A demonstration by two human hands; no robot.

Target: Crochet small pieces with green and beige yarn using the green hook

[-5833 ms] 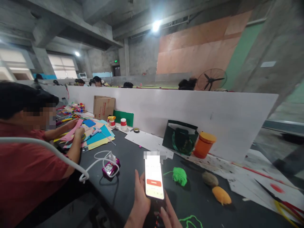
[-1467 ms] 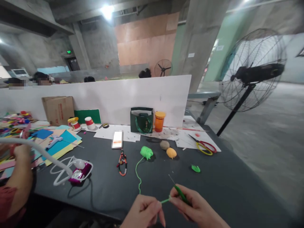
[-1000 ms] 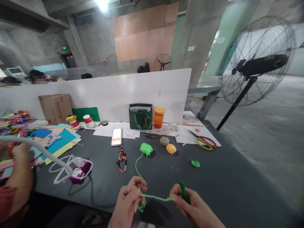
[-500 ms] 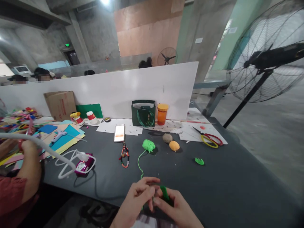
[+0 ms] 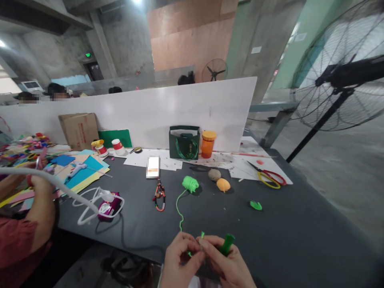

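My left hand (image 5: pixel 180 260) and my right hand (image 5: pixel 226 266) meet at the near edge of the dark table (image 5: pixel 300 232). Left fingers pinch a strand of green yarn (image 5: pixel 179 208) that runs back to a small green yarn ball (image 5: pixel 190 184). My right hand grips a green-handled crochet hook (image 5: pixel 226 244), its fingertips touching the left hand's at the yarn.
A phone (image 5: pixel 153 167), bead bracelet (image 5: pixel 159 196), grey and orange yarn balls (image 5: pixel 223 185), a green crocheted piece (image 5: pixel 256 205), scissors (image 5: pixel 268 178), a green gift bag (image 5: pixel 184 143) and orange jar (image 5: pixel 208 144) lie beyond. A co-worker's arm (image 5: pixel 42 204) and coloured paper are at left. A floor fan (image 5: pixel 339 80) stands at right.
The phone went from my hands to the table. My hands took up the yarn and hook, spread apart with the strand taut, then came back together at the table edge.
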